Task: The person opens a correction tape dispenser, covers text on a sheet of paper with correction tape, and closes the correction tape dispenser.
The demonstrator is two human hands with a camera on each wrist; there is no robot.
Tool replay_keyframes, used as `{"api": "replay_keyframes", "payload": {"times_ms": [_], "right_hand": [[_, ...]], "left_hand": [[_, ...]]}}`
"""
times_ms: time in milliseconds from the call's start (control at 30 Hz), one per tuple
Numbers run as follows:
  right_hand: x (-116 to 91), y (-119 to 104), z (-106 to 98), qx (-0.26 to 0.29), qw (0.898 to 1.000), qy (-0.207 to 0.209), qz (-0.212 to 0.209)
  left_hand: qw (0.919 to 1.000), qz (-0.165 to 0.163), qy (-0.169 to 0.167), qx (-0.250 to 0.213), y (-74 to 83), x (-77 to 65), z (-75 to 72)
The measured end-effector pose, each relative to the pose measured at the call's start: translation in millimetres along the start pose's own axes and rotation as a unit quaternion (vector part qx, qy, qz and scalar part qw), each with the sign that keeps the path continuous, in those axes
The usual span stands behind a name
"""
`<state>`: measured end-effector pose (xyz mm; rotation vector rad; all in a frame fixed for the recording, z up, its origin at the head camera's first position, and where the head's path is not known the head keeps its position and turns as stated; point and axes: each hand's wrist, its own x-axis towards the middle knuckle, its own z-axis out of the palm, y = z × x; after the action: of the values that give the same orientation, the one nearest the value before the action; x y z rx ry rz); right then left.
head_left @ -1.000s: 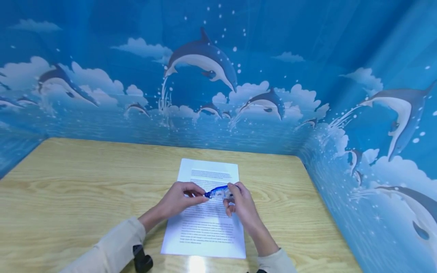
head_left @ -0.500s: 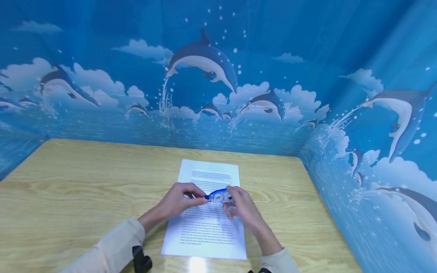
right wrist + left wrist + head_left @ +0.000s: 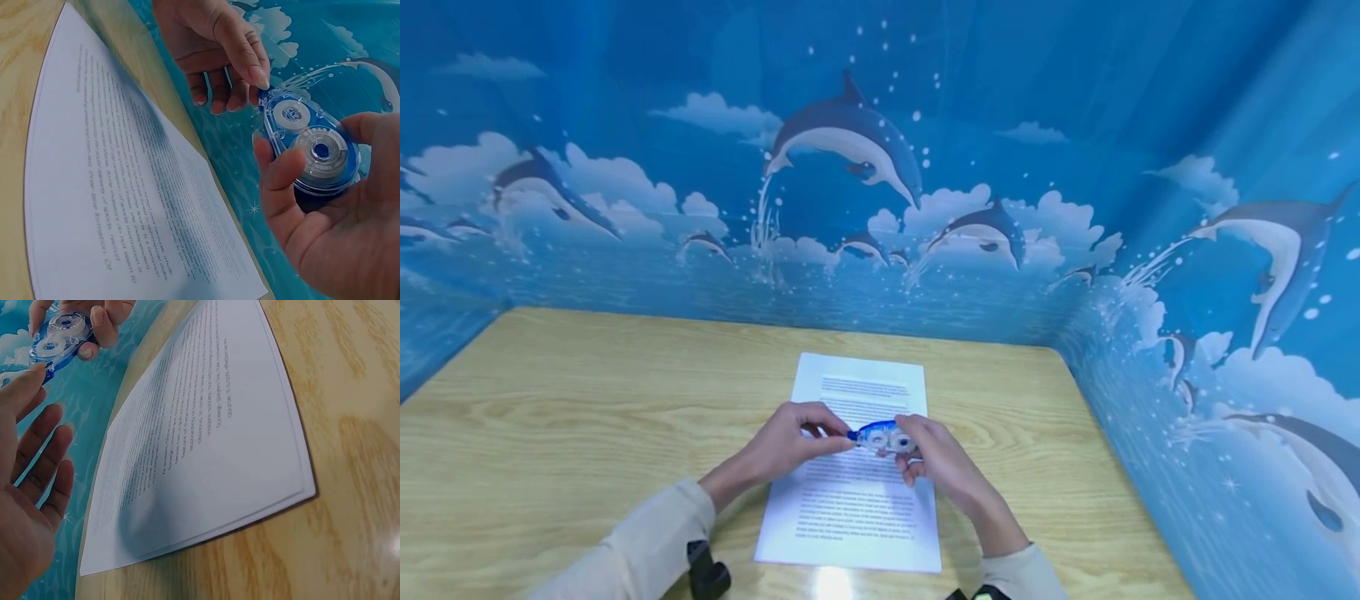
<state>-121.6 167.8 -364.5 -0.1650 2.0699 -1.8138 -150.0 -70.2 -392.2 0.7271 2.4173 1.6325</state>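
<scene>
A blue and clear correction tape dispenser (image 3: 880, 437) is held between both hands above the printed paper (image 3: 850, 525). Through its clear case two white reels show, one larger than the other, in the right wrist view. My right hand (image 3: 943, 458) grips the wide end of the correction tape (image 3: 312, 150), thumb on one side and fingers on the other. At the narrow blue tip, my left hand (image 3: 793, 440) pinches with thumb and forefinger; its other fingers (image 3: 40, 444) extend loosely. Whether the tip has a cap on it is hard to tell.
The paper, seemingly more than one sheet, lies flat on a wooden table (image 3: 625, 392). A blue curtain (image 3: 715, 275) printed with dolphins stands behind the table and along its right side. A black wrist device (image 3: 706, 571) sits at the left sleeve.
My right hand has moved slightly down and towards me, turning the correction tape so its reels face up more to the head view. The left hand keeps its pinch at the tip.
</scene>
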Motion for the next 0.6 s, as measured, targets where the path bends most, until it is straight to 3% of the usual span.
{"api": "replay_keyframes", "payload": {"times_ms": [133,300,400,467,600], "right_hand": [[-0.7,-1.1,-1.4,0.031,0.999,0.001,0.007],[-0.5,-2.0,-3.1,0.049,0.998,0.032,0.006],[-0.7,-2.0,-4.5,0.045,0.998,0.043,-0.003],[-1.1,-2.1,-5.1,0.04,0.998,0.051,-0.009],[-1.5,-1.3,-5.5,0.028,0.997,0.058,-0.031]], "left_hand": [[0.9999,0.012,0.002,0.006,1.6,0.3,-0.9],[0.9993,0.018,-0.009,0.033,2.3,-0.1,-7.8],[0.9925,0.021,-0.011,0.12,1.8,-3.0,-16.1],[0.9759,0.032,-0.017,0.215,0.2,-5.7,-22.4],[0.923,0.068,-0.028,0.378,-4.6,-10.8,-32.1]]}}
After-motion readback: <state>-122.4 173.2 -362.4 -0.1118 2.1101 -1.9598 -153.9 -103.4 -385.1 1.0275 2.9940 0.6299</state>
